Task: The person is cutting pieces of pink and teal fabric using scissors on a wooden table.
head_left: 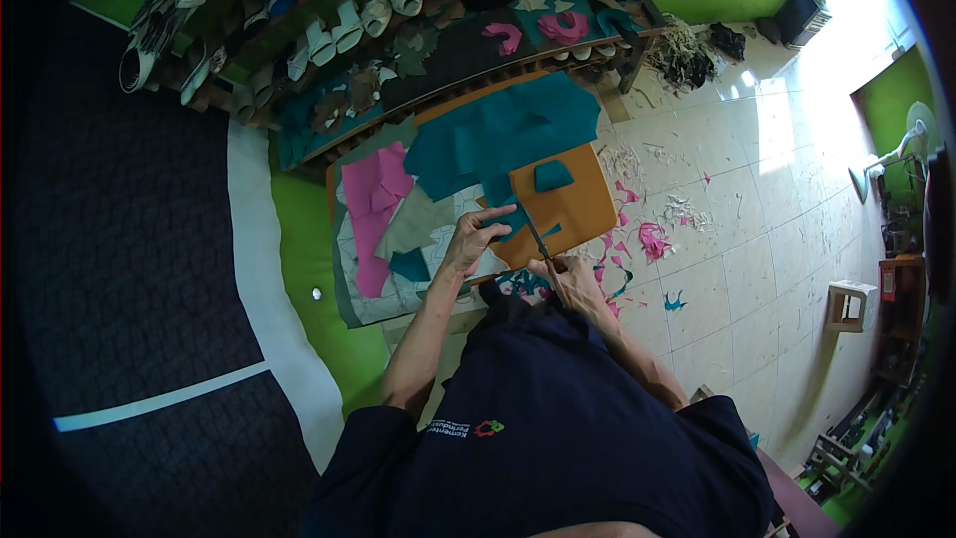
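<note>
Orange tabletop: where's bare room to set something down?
The tabletop is bare from the teal scrap beside the scissors to the right edge, nearer you than the teal square. Its left is crowded with pink material and greyish material; a large teal sheet covers much of the far side.

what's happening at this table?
A person's right hand holds long dark scissors, blades pointing away from the body. The left hand is at a small teal sheet piece beside the blades; how firmly it grips is hard to tell. A large teal flexible sheet and a long pink flexible sheet lie on the orange-brown table. Pink scraps litter the pale tiled floor.
</note>
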### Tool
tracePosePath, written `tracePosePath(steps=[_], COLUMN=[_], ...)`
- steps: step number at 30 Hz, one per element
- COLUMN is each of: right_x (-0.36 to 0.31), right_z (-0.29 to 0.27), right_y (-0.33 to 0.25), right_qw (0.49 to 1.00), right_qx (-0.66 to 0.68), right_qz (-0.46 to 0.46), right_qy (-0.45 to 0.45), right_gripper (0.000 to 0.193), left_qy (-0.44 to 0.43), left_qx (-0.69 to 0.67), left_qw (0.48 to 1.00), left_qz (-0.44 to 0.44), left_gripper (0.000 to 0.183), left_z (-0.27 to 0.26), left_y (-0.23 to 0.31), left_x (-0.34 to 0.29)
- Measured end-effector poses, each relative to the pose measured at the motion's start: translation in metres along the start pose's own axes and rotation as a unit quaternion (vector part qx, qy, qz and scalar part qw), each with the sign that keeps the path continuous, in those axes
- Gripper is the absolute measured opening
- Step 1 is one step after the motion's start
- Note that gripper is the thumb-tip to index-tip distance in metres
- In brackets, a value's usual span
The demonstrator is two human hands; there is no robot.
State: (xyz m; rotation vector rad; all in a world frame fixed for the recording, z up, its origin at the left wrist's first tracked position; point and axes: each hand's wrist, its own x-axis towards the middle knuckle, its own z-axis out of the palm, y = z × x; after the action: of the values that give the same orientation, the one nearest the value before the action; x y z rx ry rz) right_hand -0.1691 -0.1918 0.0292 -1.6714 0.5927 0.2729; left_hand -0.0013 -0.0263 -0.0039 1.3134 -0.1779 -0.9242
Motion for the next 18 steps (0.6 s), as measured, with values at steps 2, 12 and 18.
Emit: tracePosePath(steps=[2,12,18], right_x=[-0.004,0.008,-0.004], right_z=[-0.002,0.001,-0.004], right_y=[-0.013,0.018,0.017], right_qw=[1.0,1.0,0.996], right_qx=[0.0,-0.012,-0.003], right_qz=[0.023,0.017,0.091], right_qy=[-0.006,0.017,0.009], right_gripper=[0.063,0.07,0.072], left_qy=[-0.001,-0.021,0.005], left_qx=[0.002,0.012,0.007], left_qw=[1.0,0.999,0.996], left_qz=[-0.015,-0.04,-0.09], left_gripper=[0.039,0.039,0.04], left_z=[0.0,0.012,0.001], left_y=[0.0,-0.014,-0.045], left_x=[0.0,-0.001,0.006])
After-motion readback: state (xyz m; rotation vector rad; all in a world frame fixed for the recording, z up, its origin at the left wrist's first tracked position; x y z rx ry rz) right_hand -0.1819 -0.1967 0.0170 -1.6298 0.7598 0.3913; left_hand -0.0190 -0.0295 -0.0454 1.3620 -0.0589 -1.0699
